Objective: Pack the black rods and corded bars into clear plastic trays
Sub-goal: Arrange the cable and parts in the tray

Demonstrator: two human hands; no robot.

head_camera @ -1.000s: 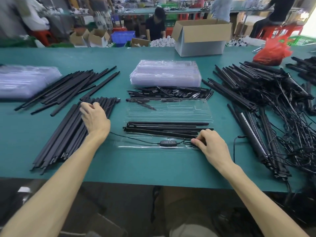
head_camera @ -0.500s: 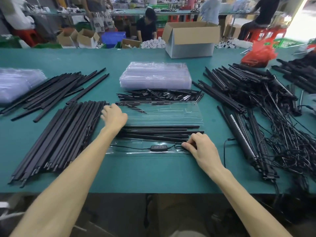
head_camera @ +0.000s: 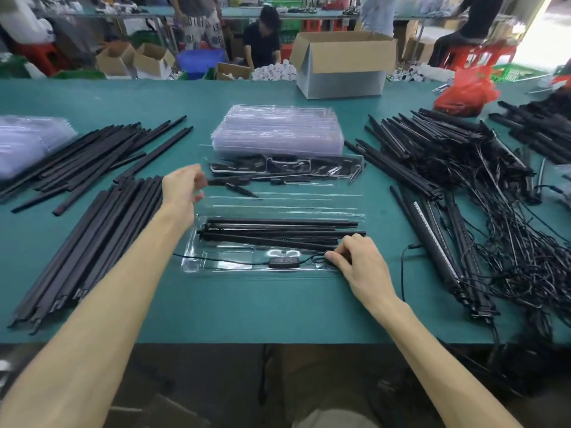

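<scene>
Near the middle of the green worktop (head_camera: 247,310), close to us, we have a clear tray (head_camera: 278,208) lying crosswise. Its middle channel holds a bundle of packed rods (head_camera: 278,231), long, thin and matt black, running left to right, a few slightly askew. Its near compartment holds a thin black cord (head_camera: 222,261) with a small black controller (head_camera: 285,261) on it.

Our right hand (head_camera: 361,261) rests at the tray's right end, fingertips pinched on a loop of the cord. Our left hand (head_camera: 182,188) is at the tray's far left corner, blurred, its fingers curled beside a short black piece (head_camera: 228,181); we cannot tell whether it grips it.

Just beyond, more short parts (head_camera: 324,166) lie with another clear tray, and behind those sits a tray stack (head_camera: 278,131). Loose rods (head_camera: 92,242) lie in piles to the left, thin and dark like the packed ones. Corded bars (head_camera: 432,168) with tangled cables lie in a heap to the right. At the far edge stands a cardboard box (head_camera: 343,66), flaps open.
</scene>
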